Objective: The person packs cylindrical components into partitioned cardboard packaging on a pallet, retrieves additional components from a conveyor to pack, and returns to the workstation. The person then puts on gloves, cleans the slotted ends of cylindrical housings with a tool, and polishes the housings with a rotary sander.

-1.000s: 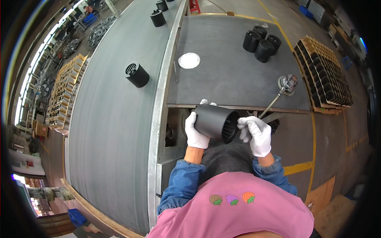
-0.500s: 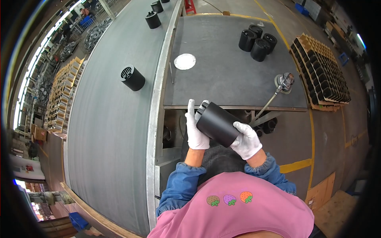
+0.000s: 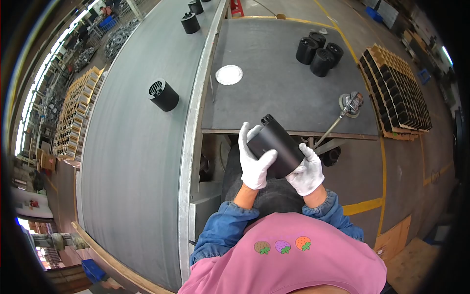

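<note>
Both my hands wear white gloves and hold a matte black cylinder (image 3: 278, 148) tilted in front of the table's near edge. My left hand (image 3: 253, 161) grips its left side, thumb across the near face and fingers behind it. Around its lower right end is my right hand (image 3: 307, 172), with some fingers hidden underneath. A small notched black piece sticks out at the cylinder's upper end. On the grey table (image 3: 274, 108) beyond lie a round white disc (image 3: 229, 75) and a sander-like tool (image 3: 351, 105) with a hose.
To the left runs a grey conveyor belt (image 3: 132, 186) with a metal rail, carrying a black cylinder (image 3: 164, 95) and more farther up. Several black cylinders (image 3: 321, 62) stand grouped at the table's back right. Beyond the table's right edge is a stack of divided trays (image 3: 396, 93).
The cylinder has been turned in my hands, and its notched end now points farther up and away. My left thumb has come across its near face.
</note>
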The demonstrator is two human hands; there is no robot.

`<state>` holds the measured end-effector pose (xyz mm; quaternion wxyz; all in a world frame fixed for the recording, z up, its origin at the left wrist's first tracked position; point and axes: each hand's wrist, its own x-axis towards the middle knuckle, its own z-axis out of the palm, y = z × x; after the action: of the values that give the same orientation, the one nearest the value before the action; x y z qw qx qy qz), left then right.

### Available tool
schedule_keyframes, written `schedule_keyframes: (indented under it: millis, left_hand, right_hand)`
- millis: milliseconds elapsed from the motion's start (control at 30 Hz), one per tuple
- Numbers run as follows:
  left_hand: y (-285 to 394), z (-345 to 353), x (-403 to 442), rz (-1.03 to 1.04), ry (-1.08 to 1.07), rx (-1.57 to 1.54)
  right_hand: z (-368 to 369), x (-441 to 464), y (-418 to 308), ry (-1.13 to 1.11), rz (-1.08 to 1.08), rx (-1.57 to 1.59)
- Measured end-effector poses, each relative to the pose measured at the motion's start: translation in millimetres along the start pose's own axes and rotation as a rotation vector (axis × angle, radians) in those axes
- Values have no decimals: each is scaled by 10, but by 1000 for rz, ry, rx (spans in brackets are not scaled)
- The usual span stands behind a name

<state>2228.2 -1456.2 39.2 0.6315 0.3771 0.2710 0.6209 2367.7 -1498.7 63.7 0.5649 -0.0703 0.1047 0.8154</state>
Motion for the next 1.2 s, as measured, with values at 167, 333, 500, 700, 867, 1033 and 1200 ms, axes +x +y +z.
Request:
schedule_keyframes:
  millis: [167,333,500,700,867,1033,1200]
  left_hand:
    - [-124,-210,85,46,131,195]
    - [-102,-186,107,-106,184,-117]
    - [62,91,4,7,153,73]
    - [52,22,36,114,247,355]
    - [169,44,37,202,211,488]
    - [199,66,32,222,194,498]
    - [182,60,26,219,190,476]
  right_hand:
    - [-17,3,39,-85,67,140]
    - [-86,30,61,-38,37,118]
    - [143,19,132,162,-28,30]
    - [-37,57,44,-22,65,194]
    - [-107,72,26,-28,77,251]
    - [-69,69,34,21,50,210]
    - [-7,44,49,57,44,182]
